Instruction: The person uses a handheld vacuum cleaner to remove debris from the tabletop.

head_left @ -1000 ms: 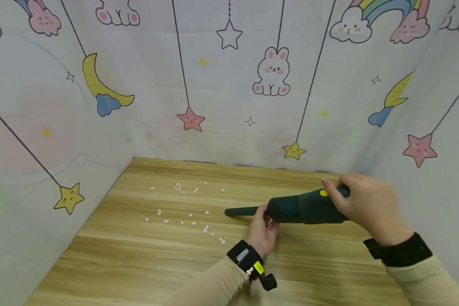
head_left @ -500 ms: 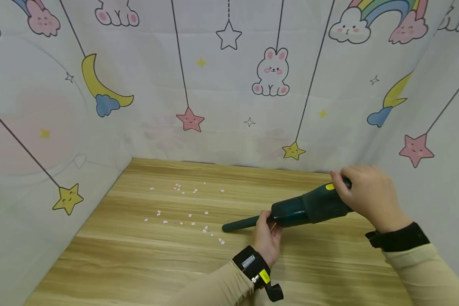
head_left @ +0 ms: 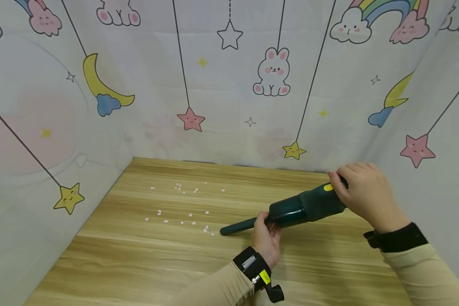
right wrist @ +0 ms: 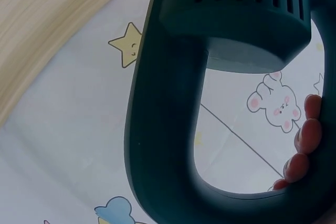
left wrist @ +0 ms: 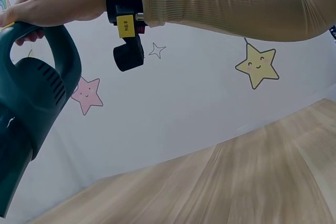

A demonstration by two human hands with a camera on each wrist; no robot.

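A dark green handheld vacuum cleaner (head_left: pixel 306 206) slants over the table in the head view, its thin nozzle (head_left: pixel 237 226) pointing down to the left. My right hand (head_left: pixel 367 197) grips the loop handle (right wrist: pixel 163 129) at the raised end; its fingers (right wrist: pixel 307 136) curl round the loop in the right wrist view. My left hand (head_left: pixel 266 244) holds the nozzle's base from below, thumb on the near side. Small white paper bits (head_left: pixel 193 223) lie scattered left of the nozzle tip, the closest ones just beside it. The left wrist view shows the vacuum's vented rear, not the left fingers.
The wood-grain table (head_left: pixel 137 263) runs back to a white printed curtain (head_left: pixel 229 93), which also closes off both sides. More paper bits (head_left: pixel 177 187) lie farther back on the left.
The nozzle tip has swung down and toward me, slightly left, while the right hand has risen. Two paper bits near the tip, seen half a second ago, are no longer visible.
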